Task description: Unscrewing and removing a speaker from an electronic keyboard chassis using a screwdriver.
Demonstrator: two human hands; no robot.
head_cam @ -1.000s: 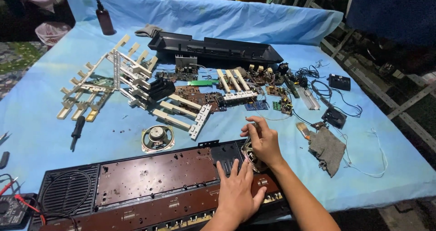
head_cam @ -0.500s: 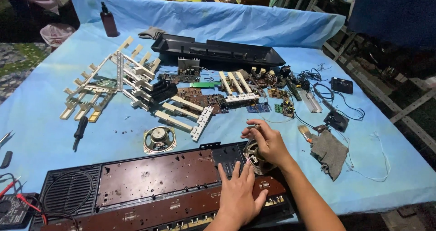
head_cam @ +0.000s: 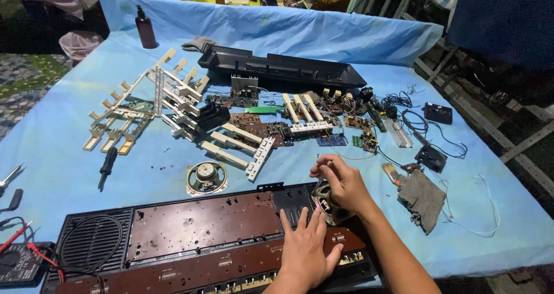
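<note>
Keyboard chassis (head_cam: 196,236) at near table edge: stripped, left grille (head_cam: 89,242) hollow, boards remain. Loose speaker (head_cam: 206,177) just beyond. Left hand (head_cam: 304,252) flat, fingers spread, pressing chassis. Right hand (head_cam: 341,184) closed around second speaker (head_cam: 326,203) at right bay, half out. Parts crowd centre; open cloth (head_cam: 52,172) left.

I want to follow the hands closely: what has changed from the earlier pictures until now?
Little changed. The right hand shifted slightly on the round speaker at the keyboard case, fingertips now pinched above it. The left hand stayed flat on the case. The loose speaker, key strips and circuit boards stayed put.
</note>
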